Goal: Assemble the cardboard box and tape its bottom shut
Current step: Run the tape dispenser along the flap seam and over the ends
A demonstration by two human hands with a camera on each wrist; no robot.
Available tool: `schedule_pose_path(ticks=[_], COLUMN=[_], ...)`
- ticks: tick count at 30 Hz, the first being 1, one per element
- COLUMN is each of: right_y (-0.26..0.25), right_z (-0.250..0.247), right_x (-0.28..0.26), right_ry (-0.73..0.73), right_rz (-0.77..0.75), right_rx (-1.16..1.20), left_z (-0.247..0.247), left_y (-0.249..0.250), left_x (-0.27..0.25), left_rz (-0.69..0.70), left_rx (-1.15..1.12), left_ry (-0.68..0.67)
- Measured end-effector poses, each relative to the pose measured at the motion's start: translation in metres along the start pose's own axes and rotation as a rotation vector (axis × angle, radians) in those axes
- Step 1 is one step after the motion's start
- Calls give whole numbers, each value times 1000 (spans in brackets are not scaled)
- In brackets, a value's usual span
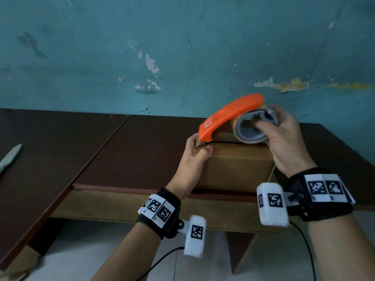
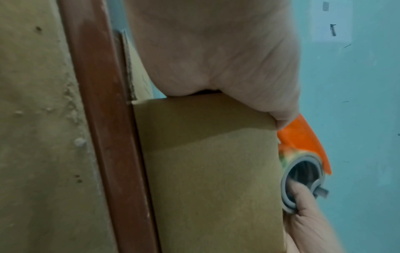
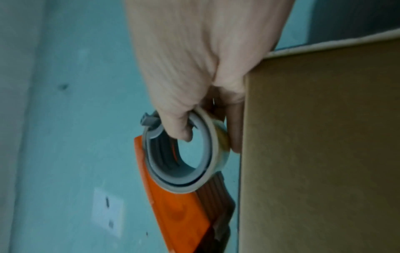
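Observation:
A brown cardboard box (image 1: 233, 169) stands on the dark table (image 1: 142, 151) near its front edge, flaps folded flat on top. My left hand (image 1: 199, 157) grips the box's top left corner, thumb on the near side. My right hand (image 1: 284, 134) holds an orange tape dispenser (image 1: 229, 116) by its grey roll core, fingers curled through the ring. The dispenser's front end sits on the box top at the left edge, beside my left fingers. The left wrist view shows the box (image 2: 207, 179) and the dispenser (image 2: 303, 142). In the right wrist view my fingers hook the roll (image 3: 184, 159) beside the box (image 3: 320, 154).
A grey knife-like tool (image 1: 9, 159) lies at the far left of the table. A teal, peeling wall (image 1: 182, 47) rises right behind the table. A second tabletop panel (image 1: 40, 149) adjoins on the left. Cables hang from both wrist cameras below the table edge.

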State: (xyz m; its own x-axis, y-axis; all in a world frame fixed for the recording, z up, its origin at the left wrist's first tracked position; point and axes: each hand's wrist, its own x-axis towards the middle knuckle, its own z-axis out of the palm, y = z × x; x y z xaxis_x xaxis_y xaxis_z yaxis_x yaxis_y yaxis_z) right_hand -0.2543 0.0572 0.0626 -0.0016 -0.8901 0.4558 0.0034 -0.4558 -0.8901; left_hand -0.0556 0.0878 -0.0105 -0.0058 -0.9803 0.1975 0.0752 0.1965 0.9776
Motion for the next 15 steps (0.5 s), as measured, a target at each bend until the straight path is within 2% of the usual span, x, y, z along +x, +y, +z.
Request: schedule_pose_path(ticks=[4, 8, 15], right_y=[-1, -3, -6], right_z=[-1, -1, 4], right_x=[-2, -4, -2], right_ry=[72, 57, 43], right_rz=[-1, -10, -63], right_rx=[98, 175, 111], left_z=[-1, -2, -4], left_y=[2, 1, 0], left_x=[0, -1, 0], left_rz=[18, 18, 1], left_rx=[14, 29, 55], left_ry=[-12, -5, -7])
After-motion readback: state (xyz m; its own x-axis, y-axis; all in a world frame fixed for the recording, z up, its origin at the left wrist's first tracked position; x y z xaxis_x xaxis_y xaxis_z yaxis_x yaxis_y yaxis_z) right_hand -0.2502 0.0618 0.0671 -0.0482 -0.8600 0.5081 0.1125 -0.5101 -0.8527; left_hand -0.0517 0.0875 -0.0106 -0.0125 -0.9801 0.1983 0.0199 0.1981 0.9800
